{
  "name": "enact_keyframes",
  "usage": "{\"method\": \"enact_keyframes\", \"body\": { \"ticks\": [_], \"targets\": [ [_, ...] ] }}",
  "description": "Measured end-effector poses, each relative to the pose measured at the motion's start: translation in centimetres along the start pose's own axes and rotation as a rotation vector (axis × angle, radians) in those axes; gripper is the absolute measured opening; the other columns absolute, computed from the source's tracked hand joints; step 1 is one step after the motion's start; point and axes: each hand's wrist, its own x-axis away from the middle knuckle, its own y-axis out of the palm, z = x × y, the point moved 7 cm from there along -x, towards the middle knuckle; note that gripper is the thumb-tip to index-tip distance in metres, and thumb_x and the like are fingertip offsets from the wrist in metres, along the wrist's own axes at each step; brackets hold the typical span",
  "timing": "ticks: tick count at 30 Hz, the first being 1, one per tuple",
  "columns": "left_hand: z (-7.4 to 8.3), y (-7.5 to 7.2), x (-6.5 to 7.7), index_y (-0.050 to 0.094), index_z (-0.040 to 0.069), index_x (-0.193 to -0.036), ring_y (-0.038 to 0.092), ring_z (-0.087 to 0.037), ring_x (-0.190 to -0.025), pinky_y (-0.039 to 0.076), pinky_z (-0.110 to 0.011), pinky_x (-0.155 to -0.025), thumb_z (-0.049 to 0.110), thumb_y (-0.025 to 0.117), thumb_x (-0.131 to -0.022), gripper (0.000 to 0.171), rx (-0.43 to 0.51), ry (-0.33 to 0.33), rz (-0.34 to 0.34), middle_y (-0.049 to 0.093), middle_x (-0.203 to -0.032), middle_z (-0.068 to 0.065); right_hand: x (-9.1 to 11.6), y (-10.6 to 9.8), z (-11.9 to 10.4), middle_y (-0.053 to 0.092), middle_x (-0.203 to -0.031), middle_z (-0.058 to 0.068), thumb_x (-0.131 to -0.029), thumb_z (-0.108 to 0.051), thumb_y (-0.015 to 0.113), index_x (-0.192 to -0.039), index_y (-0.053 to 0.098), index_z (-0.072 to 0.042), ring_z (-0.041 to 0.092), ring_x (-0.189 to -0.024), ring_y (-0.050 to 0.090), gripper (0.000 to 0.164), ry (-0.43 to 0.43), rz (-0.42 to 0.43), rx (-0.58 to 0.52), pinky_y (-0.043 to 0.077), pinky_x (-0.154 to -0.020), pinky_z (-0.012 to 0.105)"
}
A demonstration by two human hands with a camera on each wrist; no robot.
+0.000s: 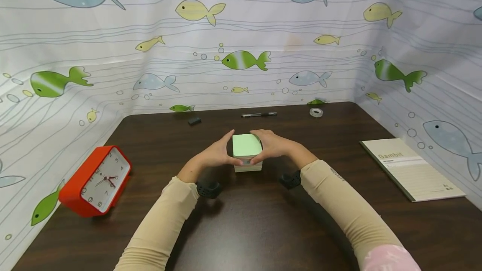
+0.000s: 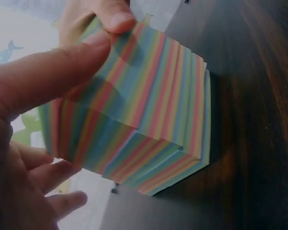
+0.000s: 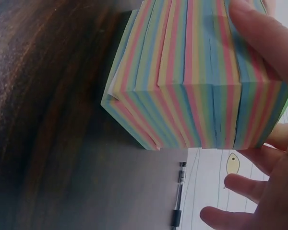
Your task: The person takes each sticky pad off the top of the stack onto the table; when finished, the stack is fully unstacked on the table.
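A stack of striped multicoloured note pads (image 1: pixel 246 145) with a pale green top stands on the dark table, in front of the person. My left hand (image 1: pixel 215 154) holds its upper left part, thumb pressed to the near face. From the opposite side my right hand (image 1: pixel 278 144) grips the upper right part, its thumb also on the near face. Pink, yellow, green and blue edges of the pads (image 2: pixel 134 105) show in the left wrist view, the layers slightly uneven. In the right wrist view, the lower fingers (image 3: pixel 249 188) spread away from the stack (image 3: pixel 182 96).
An orange alarm clock (image 1: pixel 96 181) stands at the left of the table (image 1: pixel 241 229). Toward the back lie a small black block (image 1: pixel 194 121), a pen (image 1: pixel 259 114) and a tape roll (image 1: pixel 316 112). A notebook (image 1: pixel 412 168) lies at the right. Fish-patterned cloth (image 1: pixel 241 28) surrounds the table.
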Motion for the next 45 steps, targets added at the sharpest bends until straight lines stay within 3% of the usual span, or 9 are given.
{"method": "enact_keyframes", "body": {
  "ticks": [8,20,27,35,45],
  "targets": [
    [-0.7,0.7,-0.4,0.024,0.007,-0.131,0.039,-0.026,-0.110,0.035,-0.043,-0.086,0.034,0.078,-0.062,0.092,0.087,-0.002,0.023,0.037,-0.125,-0.011,-0.1,0.3,0.2,0.043,-0.118,0.009,-0.061,-0.043,0.075,-0.131,0.029,0.000,0.024,-0.099,0.038,0.094,-0.004,0.007,0.000,0.038,-0.078,0.036],
    [-0.8,0.5,-0.7,0.026,0.005,-0.129,0.034,-0.027,-0.118,0.032,-0.043,-0.090,0.030,0.079,-0.061,0.090,0.086,0.023,0.052,0.036,-0.128,-0.014,0.5,-1.2,0.2,0.046,-0.114,0.009,-0.061,-0.044,0.075,-0.128,0.034,-0.001,0.024,-0.098,0.041,0.089,0.004,-0.009,0.081,0.036,-0.080,0.038],
    [-0.9,0.3,-1.0,0.027,0.005,-0.128,0.032,-0.027,-0.120,0.031,-0.043,-0.091,0.031,0.079,-0.061,0.089,0.072,0.013,0.064,0.034,-0.129,-0.013,1.7,-2.9,2.2,0.046,-0.111,0.013,-0.061,-0.035,0.076,-0.124,0.036,0.003,0.023,-0.093,0.045,0.084,-0.025,0.056,0.017,0.039,-0.078,0.037],
    [-1.0,0.5,-0.8,0.024,0.005,-0.130,0.028,-0.026,-0.123,0.030,-0.045,-0.092,0.031,0.078,-0.063,0.090,0.080,0.002,0.047,0.030,-0.132,-0.014,3.8,-4.2,5.0,0.043,-0.112,0.016,-0.060,-0.031,0.078,-0.124,0.034,0.006,0.025,-0.092,0.044,0.086,0.034,0.117,-0.038,0.038,-0.076,0.039],
    [-1.0,0.6,-0.8,0.024,0.005,-0.129,0.027,-0.027,-0.123,0.028,-0.044,-0.093,0.029,0.078,-0.063,0.089,0.096,0.006,0.040,0.030,-0.132,-0.015,4.4,-3.0,7.6,0.046,-0.107,0.015,-0.059,-0.031,0.078,-0.121,0.036,0.008,0.024,-0.089,0.044,0.084,0.059,0.085,0.001,0.038,-0.076,0.037]
  ]
}}
